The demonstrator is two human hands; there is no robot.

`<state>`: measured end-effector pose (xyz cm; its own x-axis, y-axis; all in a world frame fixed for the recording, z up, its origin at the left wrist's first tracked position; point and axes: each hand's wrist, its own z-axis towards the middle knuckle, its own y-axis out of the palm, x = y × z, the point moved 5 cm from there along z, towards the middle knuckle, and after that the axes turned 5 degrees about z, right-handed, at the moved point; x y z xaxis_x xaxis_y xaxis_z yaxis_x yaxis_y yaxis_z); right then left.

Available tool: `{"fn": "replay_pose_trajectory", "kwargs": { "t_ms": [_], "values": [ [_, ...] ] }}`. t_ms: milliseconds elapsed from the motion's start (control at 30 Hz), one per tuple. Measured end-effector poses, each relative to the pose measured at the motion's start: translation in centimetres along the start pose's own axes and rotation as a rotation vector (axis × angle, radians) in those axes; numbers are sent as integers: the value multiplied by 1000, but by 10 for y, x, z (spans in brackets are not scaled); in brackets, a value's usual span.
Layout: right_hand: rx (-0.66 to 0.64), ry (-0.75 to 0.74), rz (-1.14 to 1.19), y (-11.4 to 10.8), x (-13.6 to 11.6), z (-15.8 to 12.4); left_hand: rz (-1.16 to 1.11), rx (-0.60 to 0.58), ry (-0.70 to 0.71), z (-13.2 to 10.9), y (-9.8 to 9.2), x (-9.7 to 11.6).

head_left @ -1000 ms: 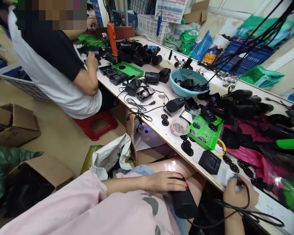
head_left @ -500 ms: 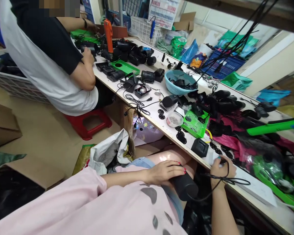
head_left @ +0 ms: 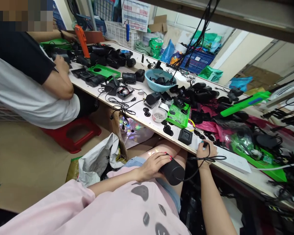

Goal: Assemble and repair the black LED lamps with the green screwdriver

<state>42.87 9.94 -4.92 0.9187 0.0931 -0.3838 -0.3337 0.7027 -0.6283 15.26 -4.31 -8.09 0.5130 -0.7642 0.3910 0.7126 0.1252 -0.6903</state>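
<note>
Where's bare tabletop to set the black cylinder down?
For the black cylinder, a small patch of tabletop shows between the bundled cord and black discs; another lies between the black heap and blue basket. It is crowded around the pink plastic and the right hand.

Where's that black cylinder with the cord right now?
In the head view, the black cylinder is just right of lower centre, held in the left hand, with the right hand to its right.

Left hand (head_left: 151,166) palm down, fingers (head_left: 163,157) curled, forearm (head_left: 112,186) angled inward; right arm (head_left: 216,199) stretched forward, right hand (head_left: 206,150) pinching
</note>
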Motion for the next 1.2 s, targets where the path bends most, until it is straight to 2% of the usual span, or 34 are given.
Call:
{"fn": "replay_pose_trajectory", "kwargs": {
  "t_ms": [833, 1200],
  "values": [
    [-20, 36, -4, -1, -3, 2, 6, 12, 25, 2, -1, -5],
    [-23, 49, 10, -1, -4, 2, 41, 61, 38, 0, 2, -10]
  ]
}}
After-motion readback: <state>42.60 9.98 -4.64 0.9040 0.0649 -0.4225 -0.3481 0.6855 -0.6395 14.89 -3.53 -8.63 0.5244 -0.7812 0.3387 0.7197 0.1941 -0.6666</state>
